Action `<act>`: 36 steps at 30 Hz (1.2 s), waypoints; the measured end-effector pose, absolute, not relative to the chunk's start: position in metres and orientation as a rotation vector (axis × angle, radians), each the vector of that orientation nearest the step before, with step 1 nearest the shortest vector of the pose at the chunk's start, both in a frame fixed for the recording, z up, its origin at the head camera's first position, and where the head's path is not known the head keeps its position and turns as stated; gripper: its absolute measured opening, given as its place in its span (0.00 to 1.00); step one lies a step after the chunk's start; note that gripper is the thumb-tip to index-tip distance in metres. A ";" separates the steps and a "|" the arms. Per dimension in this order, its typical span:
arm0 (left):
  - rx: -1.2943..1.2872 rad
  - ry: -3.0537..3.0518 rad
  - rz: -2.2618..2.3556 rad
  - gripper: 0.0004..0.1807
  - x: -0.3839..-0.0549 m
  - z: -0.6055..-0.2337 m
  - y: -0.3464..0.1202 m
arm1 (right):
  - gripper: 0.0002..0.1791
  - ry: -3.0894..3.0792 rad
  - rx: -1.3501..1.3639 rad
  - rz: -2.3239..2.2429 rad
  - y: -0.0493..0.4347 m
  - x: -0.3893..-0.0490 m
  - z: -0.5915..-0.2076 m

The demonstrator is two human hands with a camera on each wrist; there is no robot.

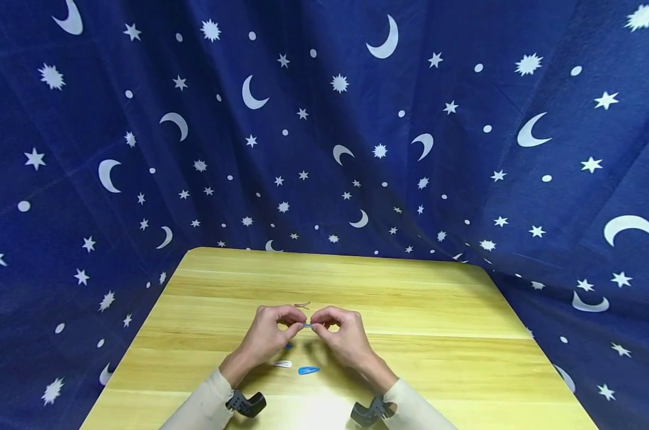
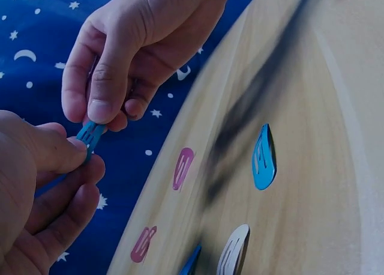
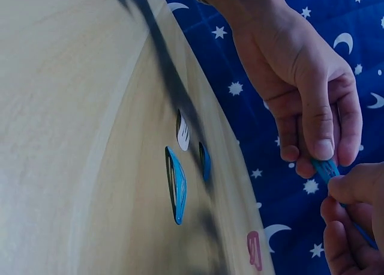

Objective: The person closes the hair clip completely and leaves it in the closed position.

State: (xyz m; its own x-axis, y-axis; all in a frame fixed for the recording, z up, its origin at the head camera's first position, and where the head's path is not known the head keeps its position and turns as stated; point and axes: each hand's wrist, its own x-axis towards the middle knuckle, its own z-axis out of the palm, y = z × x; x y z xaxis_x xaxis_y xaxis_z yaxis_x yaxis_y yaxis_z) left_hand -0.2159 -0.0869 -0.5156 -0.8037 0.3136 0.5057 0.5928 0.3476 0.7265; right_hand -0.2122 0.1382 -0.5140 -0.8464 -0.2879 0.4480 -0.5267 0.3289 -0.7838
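A blue snap hair clip is held between the fingertips of both hands, above the table. My left hand pinches one end of it with thumb and fingers. At the other end my right hand pinches it the same way, fingertips close to those of the left. Much of the clip is hidden by fingers; its slotted middle shows in the left wrist view. Below the hands, on the table, lie a bright blue clip, a white clip and a darker blue clip.
Two pink clips, one farther up and one lower in the left wrist view, lie near the far table edge beyond the hands. The wooden table has a blue star-and-moon curtain behind it. Each wrist wears a black strap mount.
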 end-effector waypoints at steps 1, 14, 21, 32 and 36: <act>-0.816 -2.333 -1.437 0.11 -0.216 -0.516 -0.087 | 0.07 -2.369 0.737 1.527 0.139 -0.212 -0.515; -0.757 -2.398 -1.453 0.06 -0.210 -0.515 -0.083 | 0.05 -2.410 0.743 1.451 0.137 -0.207 -0.513; -0.745 -2.385 -1.440 0.10 -0.207 -0.516 -0.079 | 0.06 -2.425 0.735 1.433 0.136 -0.205 -0.511; -0.752 -2.345 -1.422 0.12 -0.207 -0.523 -0.076 | 0.09 -2.466 0.728 1.398 0.136 -0.207 -0.514; -0.744 -2.341 -1.421 0.12 -0.206 -0.523 -0.075 | 0.10 -2.474 0.718 1.380 0.135 -0.207 -0.513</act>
